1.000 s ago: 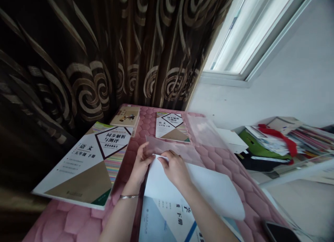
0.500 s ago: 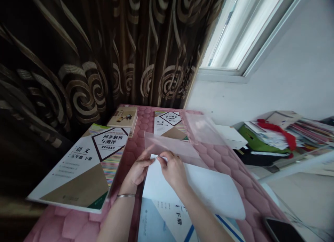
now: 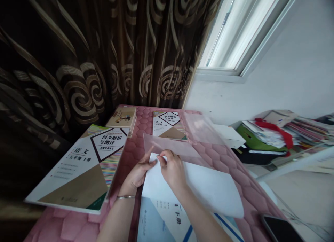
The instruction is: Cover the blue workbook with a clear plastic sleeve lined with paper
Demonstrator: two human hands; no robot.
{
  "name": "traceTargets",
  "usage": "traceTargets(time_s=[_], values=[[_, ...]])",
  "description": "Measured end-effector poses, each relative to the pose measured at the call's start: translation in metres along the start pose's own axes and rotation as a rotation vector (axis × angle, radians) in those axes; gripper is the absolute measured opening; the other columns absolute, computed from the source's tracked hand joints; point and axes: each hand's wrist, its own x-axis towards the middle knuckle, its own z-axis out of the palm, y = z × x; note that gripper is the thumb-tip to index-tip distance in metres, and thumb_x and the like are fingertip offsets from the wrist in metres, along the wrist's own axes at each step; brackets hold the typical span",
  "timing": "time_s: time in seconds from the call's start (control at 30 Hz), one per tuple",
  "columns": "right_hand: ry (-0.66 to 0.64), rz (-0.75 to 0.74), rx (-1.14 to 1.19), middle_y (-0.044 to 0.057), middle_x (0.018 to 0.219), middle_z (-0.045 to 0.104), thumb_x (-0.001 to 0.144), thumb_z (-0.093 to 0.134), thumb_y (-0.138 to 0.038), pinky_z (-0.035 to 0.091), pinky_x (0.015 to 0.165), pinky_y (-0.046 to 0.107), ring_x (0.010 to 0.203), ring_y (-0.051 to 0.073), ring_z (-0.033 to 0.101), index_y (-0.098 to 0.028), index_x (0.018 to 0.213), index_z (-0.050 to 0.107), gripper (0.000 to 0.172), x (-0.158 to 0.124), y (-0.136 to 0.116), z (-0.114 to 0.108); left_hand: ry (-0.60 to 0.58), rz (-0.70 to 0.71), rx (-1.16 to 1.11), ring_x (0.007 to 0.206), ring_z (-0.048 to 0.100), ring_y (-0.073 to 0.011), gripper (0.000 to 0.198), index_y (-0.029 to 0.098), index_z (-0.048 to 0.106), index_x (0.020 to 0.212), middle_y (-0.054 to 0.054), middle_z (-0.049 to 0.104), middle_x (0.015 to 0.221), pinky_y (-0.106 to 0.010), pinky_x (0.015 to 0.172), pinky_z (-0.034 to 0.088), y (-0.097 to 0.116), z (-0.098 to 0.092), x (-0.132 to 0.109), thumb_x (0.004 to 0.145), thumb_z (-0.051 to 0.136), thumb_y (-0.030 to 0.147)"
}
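Note:
A blue and white book (image 3: 167, 224) lies on the pink quilted table (image 3: 229, 165) in front of me. A white backing sheet (image 3: 208, 189) rests over its upper part, with a clear plastic film (image 3: 172, 147) attached at its far edge. My left hand (image 3: 137, 172) presses on the sheet's left corner, a bracelet on its wrist. My right hand (image 3: 173, 170) pinches the sheet's top edge where the film meets it.
A large workbook (image 3: 80, 169) lies at the left, a smaller copy (image 3: 169, 125) and a thin brown book (image 3: 122, 118) at the back. Another clear film (image 3: 203, 129) lies at the back right. A phone (image 3: 280, 229) sits near the right front edge. Dark curtains hang behind; a cluttered shelf (image 3: 273, 137) stands at the right.
My hands have shifted only slightly at the sheet's top edge; my left fingers spread a little toward the film. The view has drifted a little.

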Motion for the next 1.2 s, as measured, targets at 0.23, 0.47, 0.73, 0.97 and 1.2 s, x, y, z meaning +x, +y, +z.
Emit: traceTargets(time_s=[0.23, 0.47, 0.73, 0.97, 1.2], values=[[0.038, -0.023, -0.007, 0.001, 0.076, 0.067, 0.089, 0.055, -0.019, 0.034, 0.071, 0.030, 0.072, 0.019, 0.061, -0.021, 0.079, 0.056, 0.010, -0.006, -0.002, 0.003, -0.007, -0.028, -0.081, 0.067, 0.068, -0.0145, 0.064, 0.019, 0.058, 0.125, -0.002, 0.071, 0.085, -0.023, 0.062, 0.052, -0.008, -0.004, 0.005, 0.064, 0.080, 0.021], [0.087, -0.072, -0.011, 0.000, 0.073, 0.066, 0.090, 0.054, -0.017, 0.033, 0.072, 0.030, 0.072, 0.018, 0.061, -0.022, 0.079, 0.055, 0.013, -0.010, -0.004, 0.001, -0.008, -0.056, -0.087, 0.064, 0.067, -0.0156, 0.033, 0.013, 0.064, 0.092, -0.004, 0.069, 0.076, -0.024, 0.060, 0.053, -0.015, -0.007, 0.010, 0.068, 0.080, 0.031], [0.097, -0.081, -0.047, -0.001, 0.069, 0.065, 0.090, 0.054, -0.018, 0.033, 0.070, 0.031, 0.068, 0.017, 0.060, -0.022, 0.073, 0.053, 0.017, -0.013, -0.003, 0.001, -0.008, -0.005, -0.091, 0.070, 0.068, -0.0138, 0.031, 0.016, 0.067, 0.095, -0.004, 0.071, 0.080, -0.022, 0.066, 0.053, -0.009, -0.007, 0.010, 0.069, 0.079, 0.027], [0.120, -0.084, 0.006, -0.001, 0.073, 0.066, 0.087, 0.055, -0.012, 0.033, 0.075, 0.031, 0.073, 0.017, 0.060, -0.023, 0.075, 0.054, 0.016, -0.014, -0.004, 0.003, -0.016, -0.090, -0.076, 0.062, 0.067, -0.0155, 0.032, 0.013, 0.069, 0.086, -0.004, 0.070, 0.070, -0.024, 0.063, 0.053, -0.014, -0.007, 0.010, 0.063, 0.083, 0.030], [0.070, -0.083, -0.033, 0.001, 0.076, 0.065, 0.088, 0.055, -0.016, 0.034, 0.074, 0.032, 0.075, 0.019, 0.058, -0.022, 0.076, 0.056, 0.013, -0.012, -0.009, 0.002, 0.050, -0.114, -0.006, 0.058, 0.065, -0.0155, 0.041, 0.011, 0.070, 0.088, -0.006, 0.071, 0.070, -0.024, 0.057, 0.051, -0.017, -0.012, 0.011, 0.060, 0.085, 0.038]])
